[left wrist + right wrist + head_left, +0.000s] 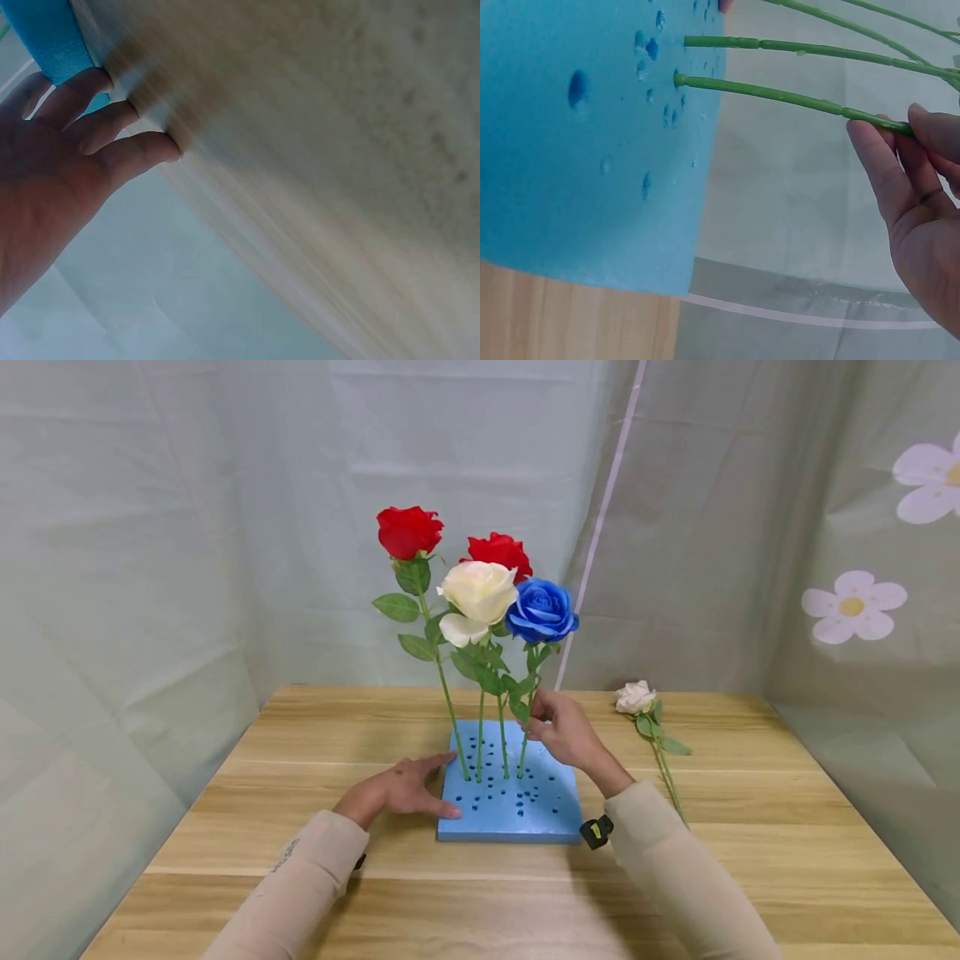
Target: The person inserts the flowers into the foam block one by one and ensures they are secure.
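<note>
My right hand (572, 732) pinches the green stem of a blue rose (543, 612) between thumb and fingers. In the right wrist view that stem (772, 95) meets the surface of a blue foam board (510, 823) full of holes. Spread along the board's left edge, the fingers of my left hand (408, 787) touch it, with the thumb at its front left. A red rose (409, 532), a white rose (480, 589) and a second red rose (504, 553), partly hidden behind the white one, also stand in the board. The left red rose leans left.
A pale pink rose (636, 696) lies on the wooden table (780, 860) to the right of the board, its stem partly behind my right sleeve. Light fabric walls (300, 527) enclose the table at the back and sides.
</note>
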A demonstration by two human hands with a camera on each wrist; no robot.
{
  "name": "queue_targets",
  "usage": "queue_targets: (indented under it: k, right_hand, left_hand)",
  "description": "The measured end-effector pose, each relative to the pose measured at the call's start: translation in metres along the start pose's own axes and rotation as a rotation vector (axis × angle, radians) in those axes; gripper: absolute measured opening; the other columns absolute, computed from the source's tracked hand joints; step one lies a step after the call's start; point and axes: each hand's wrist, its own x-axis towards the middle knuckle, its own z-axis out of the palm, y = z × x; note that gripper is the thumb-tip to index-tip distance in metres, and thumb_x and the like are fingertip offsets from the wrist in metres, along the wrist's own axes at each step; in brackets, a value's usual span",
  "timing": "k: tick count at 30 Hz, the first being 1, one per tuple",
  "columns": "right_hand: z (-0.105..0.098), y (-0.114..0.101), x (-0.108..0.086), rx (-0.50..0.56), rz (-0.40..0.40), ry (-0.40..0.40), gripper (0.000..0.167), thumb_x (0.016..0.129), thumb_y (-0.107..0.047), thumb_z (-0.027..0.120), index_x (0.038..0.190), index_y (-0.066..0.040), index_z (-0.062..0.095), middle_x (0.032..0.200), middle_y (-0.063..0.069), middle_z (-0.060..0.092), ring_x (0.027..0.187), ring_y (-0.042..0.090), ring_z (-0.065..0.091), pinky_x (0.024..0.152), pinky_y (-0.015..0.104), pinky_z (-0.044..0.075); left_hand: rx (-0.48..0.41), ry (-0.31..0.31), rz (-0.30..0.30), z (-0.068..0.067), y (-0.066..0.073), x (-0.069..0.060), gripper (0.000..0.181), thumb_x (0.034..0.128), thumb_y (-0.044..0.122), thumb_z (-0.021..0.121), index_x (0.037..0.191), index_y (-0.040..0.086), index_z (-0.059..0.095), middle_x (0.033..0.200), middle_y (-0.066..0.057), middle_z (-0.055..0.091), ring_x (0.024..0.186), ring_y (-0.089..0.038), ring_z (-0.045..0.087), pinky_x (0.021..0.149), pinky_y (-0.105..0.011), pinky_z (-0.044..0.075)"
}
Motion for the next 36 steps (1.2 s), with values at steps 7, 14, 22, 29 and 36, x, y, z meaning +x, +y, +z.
queue_targets:
  k: [7, 14, 22, 29, 36]
  right_hand:
    - [0.0, 0.004, -0.002, 0.099, 0.059, -0.014, 0.012, 0.094, 0.004, 0.062, 0.086, 0.001, 0.053, 0.087, 0.018, 0.067, 0.085, 0.032, 0.071, 0.072, 0.036, 0.06]
    - [-0.001, 0.011, -0.002, 0.16, 0.113, -0.013, 0.011, 0.096, 0.007, 0.058, 0.087, 0.005, 0.051, 0.088, 0.025, 0.066, 0.09, 0.041, 0.069, 0.075, 0.049, 0.059]
    - [-0.005, 0.011, -0.003, 0.142, 0.132, -0.001, 0.009, 0.096, 0.005, 0.059, 0.09, 0.003, 0.053, 0.092, 0.021, 0.066, 0.086, 0.034, 0.069, 0.073, 0.037, 0.06]
    - [-0.003, 0.008, -0.007, 0.134, 0.086, -0.023, 0.013, 0.096, 0.006, 0.059, 0.085, 0.001, 0.053, 0.087, 0.017, 0.066, 0.086, 0.034, 0.07, 0.072, 0.04, 0.06]
    - [0.004, 0.009, -0.008, 0.142, 0.076, -0.012, 0.02, 0.095, 0.004, 0.063, 0.082, -0.003, 0.05, 0.084, 0.015, 0.066, 0.089, 0.04, 0.07, 0.07, 0.038, 0.06]
  left_hand:
    - [0.005, -0.007, 0.004, -0.002, 0.001, -0.002, 0.106, 0.0739, 0.063, 0.08, 0.158, 0.022, 0.031, 0.158, -0.017, 0.035, 0.145, -0.04, 0.028, 0.113, -0.059, 0.029]
    - [-0.001, -0.007, 0.014, -0.002, -0.001, -0.001, 0.106, 0.0744, 0.062, 0.08, 0.158, 0.021, 0.031, 0.158, -0.016, 0.035, 0.145, -0.039, 0.027, 0.113, -0.058, 0.028]
    - [-0.007, -0.006, 0.006, 0.0, -0.002, 0.0, 0.106, 0.0728, 0.064, 0.08, 0.158, 0.023, 0.032, 0.159, -0.014, 0.034, 0.145, -0.037, 0.027, 0.113, -0.057, 0.028]
    - [-0.012, -0.013, 0.005, 0.003, 0.0, -0.001, 0.106, 0.0729, 0.063, 0.081, 0.158, 0.022, 0.032, 0.158, -0.015, 0.035, 0.145, -0.039, 0.028, 0.113, -0.058, 0.029]
    - [-0.013, -0.008, -0.003, 0.002, -0.002, 0.001, 0.108, 0.072, 0.064, 0.081, 0.158, 0.022, 0.03, 0.159, -0.015, 0.033, 0.145, -0.04, 0.026, 0.113, -0.06, 0.027]
